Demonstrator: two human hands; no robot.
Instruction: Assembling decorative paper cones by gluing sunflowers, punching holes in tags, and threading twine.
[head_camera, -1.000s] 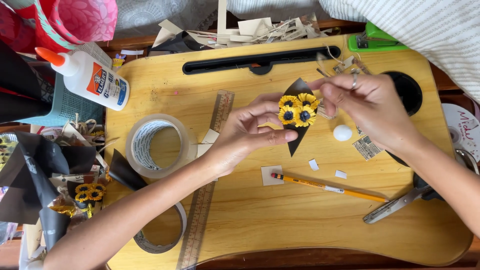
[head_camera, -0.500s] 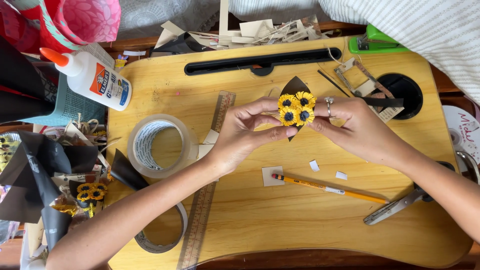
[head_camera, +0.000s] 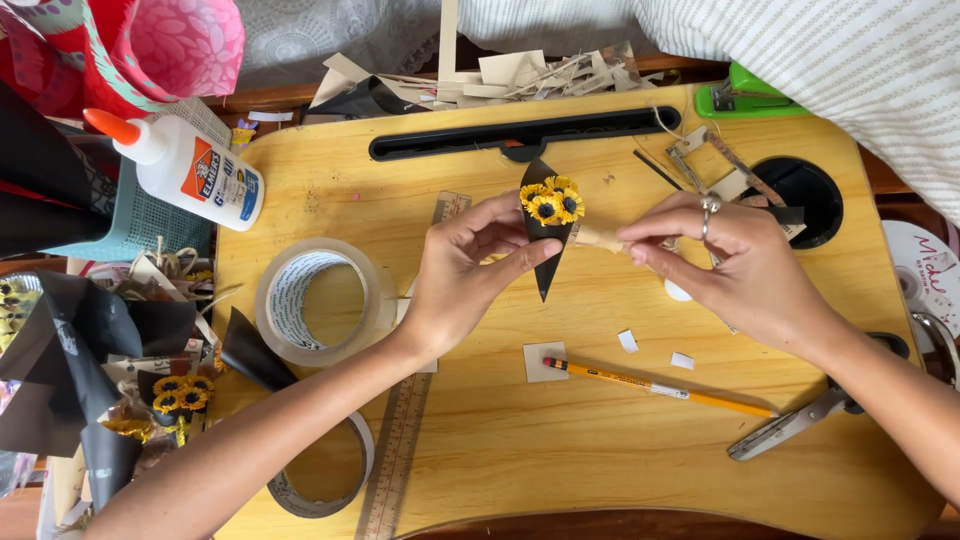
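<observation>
Shifted since 0.5 s ago: right hand (head_camera: 745, 270) now sits apart, to the right of the small black paper cone of 3 yellow sunflowers (head_camera: 547, 225), pinching a tan paper strip (head_camera: 603, 239) touching it. Left hand (head_camera: 470, 275) grips the cone, its long axis upright, point toward the person, above the yellow wooden lap desk (head_camera: 600, 450).

A glue bottle (head_camera: 190, 170), clear tape roll (head_camera: 318, 301), wooden ruler (head_camera: 400, 440), yellow pencil (head_camera: 660, 387) and green stapler (head_camera: 745, 98) lie on the desk (head_camera: 560, 470).

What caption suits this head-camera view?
Left hand holds a black paper cone of sunflowers while right hand pinches tan paper strip.
</observation>
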